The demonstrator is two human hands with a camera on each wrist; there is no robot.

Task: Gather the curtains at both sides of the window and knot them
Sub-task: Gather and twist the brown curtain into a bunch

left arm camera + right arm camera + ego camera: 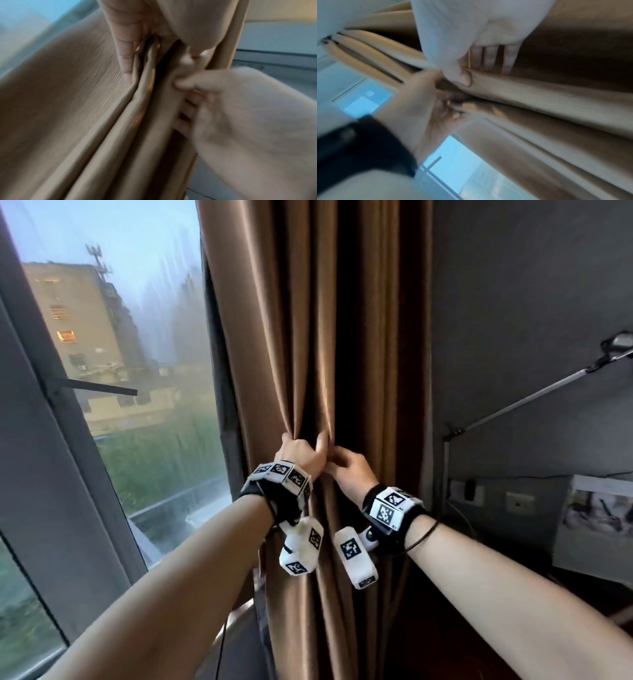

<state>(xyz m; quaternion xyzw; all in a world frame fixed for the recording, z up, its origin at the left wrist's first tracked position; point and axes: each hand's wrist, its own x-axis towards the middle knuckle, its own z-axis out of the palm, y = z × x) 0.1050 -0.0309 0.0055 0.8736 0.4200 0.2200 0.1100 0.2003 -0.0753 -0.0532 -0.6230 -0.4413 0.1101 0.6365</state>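
Here both hands, left hand and right hand, pinch curtain folds beside the window.

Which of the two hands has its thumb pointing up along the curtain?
The left hand, the one nearer the window. Its thumb lies up along a fold of the curtain; the right hand pinches the folds beside it.

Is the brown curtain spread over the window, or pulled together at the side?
Pulled together. The curtain hangs in tight folds beside the bare window, and the left hand and right hand pinch its folds. No knot shows yet.
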